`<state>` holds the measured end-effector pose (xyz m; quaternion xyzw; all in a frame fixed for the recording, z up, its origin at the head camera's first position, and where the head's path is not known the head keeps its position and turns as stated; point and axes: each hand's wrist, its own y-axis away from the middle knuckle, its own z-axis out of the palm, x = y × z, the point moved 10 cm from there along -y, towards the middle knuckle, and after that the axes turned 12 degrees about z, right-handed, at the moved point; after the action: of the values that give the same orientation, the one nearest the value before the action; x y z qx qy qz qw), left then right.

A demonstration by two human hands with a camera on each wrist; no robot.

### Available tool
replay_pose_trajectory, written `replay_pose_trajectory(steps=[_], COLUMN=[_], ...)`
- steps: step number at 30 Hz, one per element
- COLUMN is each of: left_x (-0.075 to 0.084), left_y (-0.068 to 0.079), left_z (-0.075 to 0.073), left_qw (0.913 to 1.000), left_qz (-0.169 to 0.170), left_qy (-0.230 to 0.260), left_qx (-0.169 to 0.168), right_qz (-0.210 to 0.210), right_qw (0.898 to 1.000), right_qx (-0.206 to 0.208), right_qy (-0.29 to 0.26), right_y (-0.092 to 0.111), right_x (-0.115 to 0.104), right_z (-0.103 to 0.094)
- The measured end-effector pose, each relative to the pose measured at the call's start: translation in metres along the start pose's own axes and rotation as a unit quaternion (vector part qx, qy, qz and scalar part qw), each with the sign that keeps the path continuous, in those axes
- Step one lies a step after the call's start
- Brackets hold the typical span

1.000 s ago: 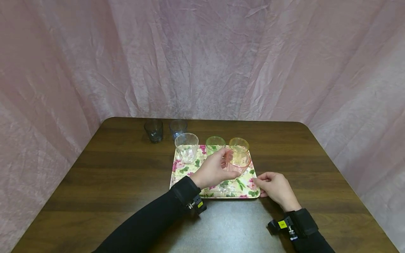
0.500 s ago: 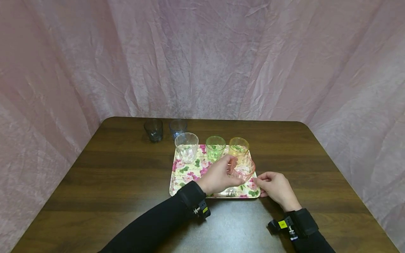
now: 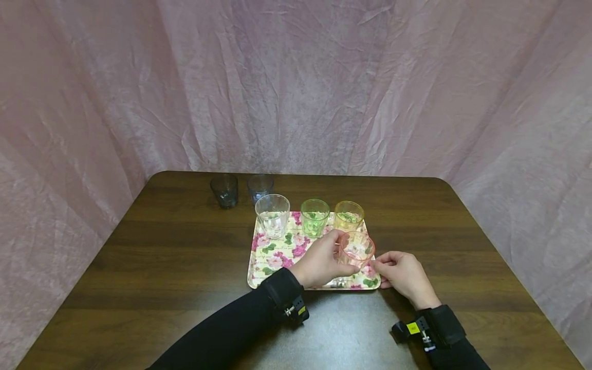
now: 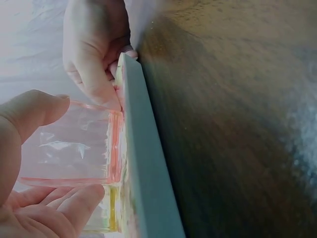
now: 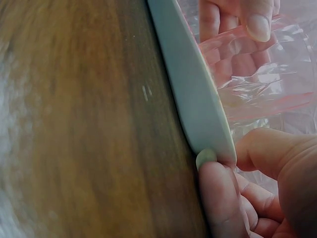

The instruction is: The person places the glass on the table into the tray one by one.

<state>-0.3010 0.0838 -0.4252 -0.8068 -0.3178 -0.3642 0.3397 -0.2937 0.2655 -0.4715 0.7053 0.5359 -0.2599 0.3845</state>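
My left hand [image 3: 319, 261] grips a pink glass [image 3: 357, 249] from its left side, thumb and fingers around the wall. The glass is upright over the right part of a floral tray [image 3: 277, 259], and in the left wrist view its base is right at the tray's surface. At the tray's right edge, my right hand [image 3: 403, 275] pinches the rim; the right wrist view has a fingertip under the corner. Just behind the pink glass stands a yellow glass [image 3: 349, 211]. A green glass [image 3: 315, 218] and a clear glass [image 3: 273, 218] are also on the tray.
Beyond the tray's back left corner, a dark grey glass [image 3: 225, 191] and a blue glass [image 3: 260, 189] stand on the wooden table [image 3: 162, 257]. A pink curtain [image 3: 296, 87] hangs behind the table's far edge.
My left hand has brought the pink glass toward me, slightly right and down, away from in front of the yellow glass. The right hand has kept its place at the tray edge.
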Motion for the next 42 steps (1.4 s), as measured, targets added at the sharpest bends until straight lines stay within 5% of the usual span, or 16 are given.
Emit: replay_pose_trajectory(steps=[20, 29, 42], left_x=[0.003, -0.001, 0.003], left_y=[-0.002, 0.000, 0.006], left_z=[0.003, 0.005, -0.014], left_qw=[0.9979, 0.9984, 0.9996], left_qz=[0.044, 0.018, -0.007], left_qy=[-0.045, -0.050, -0.025], left_qx=[-0.014, -0.020, -0.003], right_qz=[-0.003, -0.003, -0.004], right_qw=[1.000, 1.000, 1.000], right_qx=[-0.007, -0.007, -0.008], right_qy=[-0.006, -0.006, 0.000], right_y=[0.001, -0.001, 0.001], right_x=[0.000, 0.002, 0.000], right_z=[0.001, 0.002, 0.002])
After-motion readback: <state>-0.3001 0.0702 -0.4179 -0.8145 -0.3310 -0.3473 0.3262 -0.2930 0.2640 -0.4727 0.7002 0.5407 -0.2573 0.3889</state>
